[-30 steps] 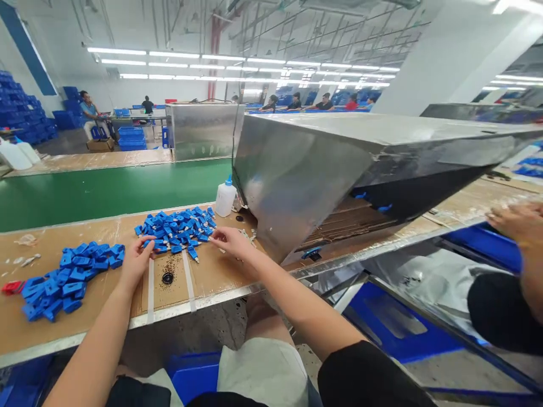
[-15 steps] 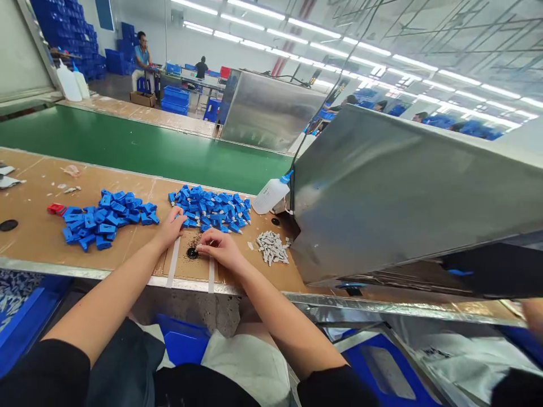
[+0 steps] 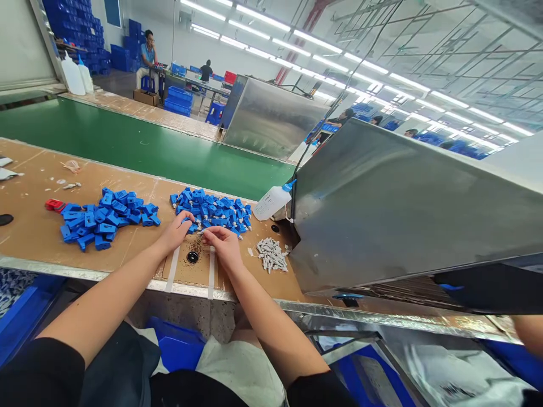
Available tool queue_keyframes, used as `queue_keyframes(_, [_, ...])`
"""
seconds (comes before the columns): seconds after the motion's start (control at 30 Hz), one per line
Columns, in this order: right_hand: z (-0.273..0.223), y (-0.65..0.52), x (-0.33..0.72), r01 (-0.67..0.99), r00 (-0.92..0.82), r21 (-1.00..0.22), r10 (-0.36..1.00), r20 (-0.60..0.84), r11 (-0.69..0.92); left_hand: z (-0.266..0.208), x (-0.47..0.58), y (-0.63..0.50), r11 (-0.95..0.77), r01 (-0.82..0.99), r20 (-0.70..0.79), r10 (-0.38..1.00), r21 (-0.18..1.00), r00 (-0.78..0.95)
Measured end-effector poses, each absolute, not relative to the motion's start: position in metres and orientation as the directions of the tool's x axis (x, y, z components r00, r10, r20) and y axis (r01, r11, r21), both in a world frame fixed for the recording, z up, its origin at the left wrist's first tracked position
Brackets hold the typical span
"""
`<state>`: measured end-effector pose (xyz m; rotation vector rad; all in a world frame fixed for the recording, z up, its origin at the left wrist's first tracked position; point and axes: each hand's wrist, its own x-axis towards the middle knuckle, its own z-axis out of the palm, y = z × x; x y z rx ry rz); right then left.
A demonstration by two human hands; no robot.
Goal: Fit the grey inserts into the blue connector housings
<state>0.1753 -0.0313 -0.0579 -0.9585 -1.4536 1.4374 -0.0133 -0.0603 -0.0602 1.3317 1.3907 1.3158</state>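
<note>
My left hand [image 3: 180, 230] is at the near left edge of a pile of blue plastic parts with white tips [image 3: 216, 209]. Its fingers are curled, and a bit of blue shows between them. Close to it, my right hand [image 3: 224, 246] pinches a small grey-white piece, mostly hidden by the fingertips. Below both hands, a small round black dish [image 3: 192, 258] sits on a cardboard patch [image 3: 182, 274] held by white tape strips. Dark granules lie scattered around the dish. To the right is a heap of small grey-white pieces [image 3: 271, 255].
On the left lies another pile of blue parts [image 3: 106, 217], with a red part [image 3: 54, 204] beside it. A white squeeze bottle [image 3: 271, 203] leans near a large sheet-metal housing [image 3: 382, 209]. Beyond the cardboard runs a green conveyor belt [image 3: 127, 138]. Other people sit farther back.
My right hand has moved up from the black dish towards my left hand, uncovering the dish. My left hand has shifted slightly right along the blue pile. The camera view has tilted a little.
</note>
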Motion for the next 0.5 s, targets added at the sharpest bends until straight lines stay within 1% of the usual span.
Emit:
queue_keyframes(0.17, [-0.061, -0.030, 0.164, -0.091, -0.332, -0.996, 0.943, 0.016, -0.015, -0.064, -0.014, -0.058, -0.082, 0.155, 0.103, 0.986, 0.984, -0.134])
queue_keyframes(0.33, [-0.066, -0.032, 0.158, -0.124, -0.363, -0.992, 0.931, 0.023, -0.024, -0.065, -0.013, -0.057, -0.065, 0.153, 0.088, 0.984, 0.986, -0.153])
queue_keyframes(0.4, [-0.068, -0.033, 0.157, -0.080, -0.377, -0.997, 0.925, 0.051, 0.022, -0.065, -0.012, -0.058, -0.063, 0.173, 0.093, 0.980, 0.983, -0.174])
queue_keyframes(0.5, [-0.071, -0.033, 0.158, 0.080, -0.387, -0.974, 0.907, 0.164, 0.211, -0.061, -0.010, -0.061, -0.092, 0.277, 0.143, 0.975, 0.956, -0.170])
